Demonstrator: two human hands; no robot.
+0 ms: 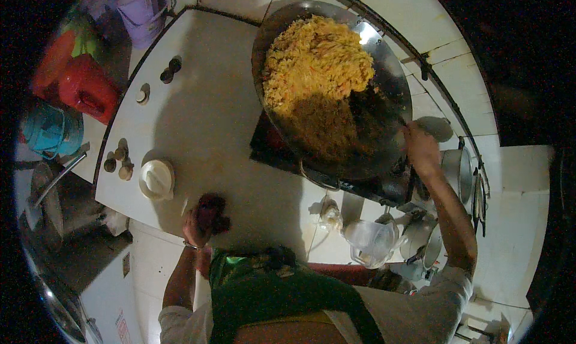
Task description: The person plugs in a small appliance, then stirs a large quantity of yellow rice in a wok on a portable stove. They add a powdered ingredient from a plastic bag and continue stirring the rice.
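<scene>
A large metal wok (387, 69) holds a heap of yellow fried rice (319, 65) with small reddish bits. It sits on a black stove (279, 141), and a loop handle (315, 180) shows on its near side. My right hand (422, 150) is at the wok's right rim, fingers curled; shadow and blur hide what, if anything, they grip. Near the counter's front edge, my left hand (196, 227) holds a bunched dark red cloth (211, 211). The near right part of the wok lies in deep shadow.
A white lidded container (156, 179) stands on the counter (216, 132) at left, near several small round objects (121, 155). Red jugs (87, 89), a teal bucket (51, 130) and a purple bucket (141, 17) stand beyond. A clear plastic jug (371, 240) and metal pots (456, 173) are at right.
</scene>
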